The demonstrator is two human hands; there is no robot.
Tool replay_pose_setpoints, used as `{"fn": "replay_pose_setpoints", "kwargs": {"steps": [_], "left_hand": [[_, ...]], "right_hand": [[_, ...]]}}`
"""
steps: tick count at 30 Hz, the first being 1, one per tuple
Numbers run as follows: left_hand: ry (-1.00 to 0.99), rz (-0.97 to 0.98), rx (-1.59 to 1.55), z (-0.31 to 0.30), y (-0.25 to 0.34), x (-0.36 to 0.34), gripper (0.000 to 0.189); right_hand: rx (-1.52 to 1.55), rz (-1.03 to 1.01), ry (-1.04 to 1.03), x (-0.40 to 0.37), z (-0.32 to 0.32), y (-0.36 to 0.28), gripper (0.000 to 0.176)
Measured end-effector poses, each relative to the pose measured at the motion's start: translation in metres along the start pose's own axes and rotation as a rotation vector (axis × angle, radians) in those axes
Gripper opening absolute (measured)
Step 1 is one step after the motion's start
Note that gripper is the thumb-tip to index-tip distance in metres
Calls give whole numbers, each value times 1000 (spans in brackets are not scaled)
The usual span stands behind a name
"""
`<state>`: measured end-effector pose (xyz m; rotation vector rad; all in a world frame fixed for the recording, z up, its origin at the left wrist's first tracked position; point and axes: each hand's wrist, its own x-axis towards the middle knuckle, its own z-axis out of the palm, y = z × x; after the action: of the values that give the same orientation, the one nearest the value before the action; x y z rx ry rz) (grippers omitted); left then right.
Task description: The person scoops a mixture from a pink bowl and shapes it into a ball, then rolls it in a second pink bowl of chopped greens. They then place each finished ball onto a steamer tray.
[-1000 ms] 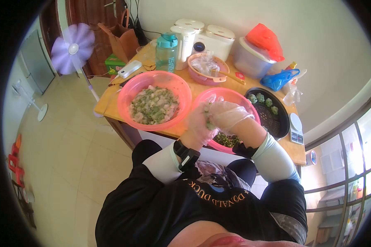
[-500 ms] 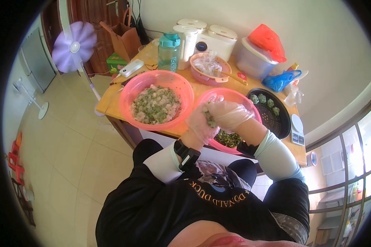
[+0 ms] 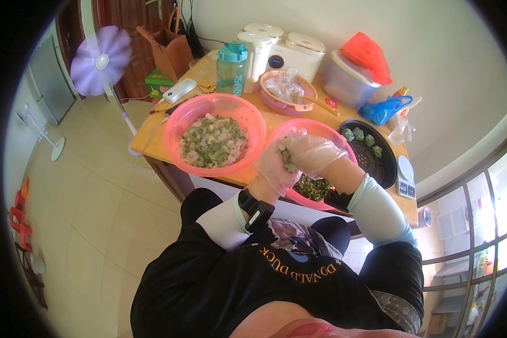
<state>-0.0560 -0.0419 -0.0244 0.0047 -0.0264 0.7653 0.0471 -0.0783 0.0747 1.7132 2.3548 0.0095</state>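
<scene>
My left hand (image 3: 274, 169), in a clear plastic glove, is cupped around a lump of white-and-green mixture (image 3: 288, 160). Over the lump from the other side curls my right hand (image 3: 315, 154), gloved the same way, its fingers pressed against it. Both hands are above a pink bowl (image 3: 278, 127) that contains chopped dark green bits (image 3: 312, 190). To the left, a larger pink bowl (image 3: 172, 127) contains loose white-and-green mixture (image 3: 213, 141). On the right is a round black steamer tray (image 3: 372, 164) with several shaped green-white balls (image 3: 369, 141) along its far edge.
A kitchen scale (image 3: 405, 172) sits right of the tray. Behind the bowls stand a teal bottle (image 3: 231, 70), a pink colander (image 3: 279, 104) with plastic bags, a white appliance (image 3: 303, 53) and a lidded tub (image 3: 346, 79). A fan (image 3: 101, 62) is left of the table.
My fingers have shifted slightly around the lump, and a little more of it shows between my hands. The bowls and tray stay in place.
</scene>
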Motion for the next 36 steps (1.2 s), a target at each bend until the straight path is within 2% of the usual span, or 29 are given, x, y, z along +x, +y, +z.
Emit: {"fn": "replay_pose_setpoints", "kwargs": {"steps": [2,4,7,8,9,10,11,13,14,15,16,17,18,19,20,22,24,26,28,29,31,33,34,35,36], "left_hand": [[-15,-1,2,-2,0,1,35],[-32,-3,6,-4,1,2,35],[-59,-19,106,-12,6,5,35],[-175,-35,53,-17,10,10,36],[-290,-50,-2,-23,13,13,36],[-290,-50,-1,-21,15,11,36],[-253,-16,43,-20,17,9,36],[-217,16,87,-15,15,5,37],[-186,179,291,-11,11,2,37],[-152,341,494,-8,9,0,37],[-153,341,494,-3,10,-1,37],[-110,228,259,1,11,-2,37],[-65,114,24,5,12,-3,37],[-65,114,23,12,11,-7,37],[-36,143,60,20,8,-13,38],[-8,171,98,17,8,-12,38],[-138,68,54,-4,11,-2,44],[-150,55,56,-3,10,-3,44],[-161,42,56,-8,9,-1,44],[-218,21,48,-14,12,2,45],[-279,-3,44,-10,12,2,45],[-139,64,-42,18,7,-13,45],[-139,64,-41,16,7,-12,45],[-265,50,-98,10,8,-10,46],[-391,37,-155,1,9,-6,47]], "right_hand": [[-1,-40,-2,-2,-11,-6,37],[42,-9,-110,-5,-25,-12,34],[195,-34,-68,-1,-19,-8,33],[194,-35,-66,-1,-12,-3,33],[160,-155,48,-1,-3,5,33],[126,-274,161,-3,-6,4,32],[126,-274,161,-4,-11,4,32],[-270,-346,4,-8,-29,1,28],[-270,-345,5,-10,-40,-5,28],[30,-138,-19,-12,-50,-13,26],[329,71,-42,-13,-55,-16,24],[329,72,-43,-14,-50,-14,24],[246,-26,86,-13,-40,-9,22],[162,-124,214,-11,-31,-5,20],[161,-124,214,-8,-24,-5,20],[-29,-95,87,0,-14,-5,19],[-69,-127,114,1,-9,-6,19],[-107,-158,140,1,-7,-6,23],[235,-180,221,-1,-6,-6,22],[235,-178,223,-1,-4,-4,22],[470,-117,200,-2,2,5,26],[478,-129,208,-12,-20,16,29],[486,-142,212,-18,-32,18,32],[487,-143,213,-23,-40,16,32],[747,57,209,-27,-48,13,33]]}}
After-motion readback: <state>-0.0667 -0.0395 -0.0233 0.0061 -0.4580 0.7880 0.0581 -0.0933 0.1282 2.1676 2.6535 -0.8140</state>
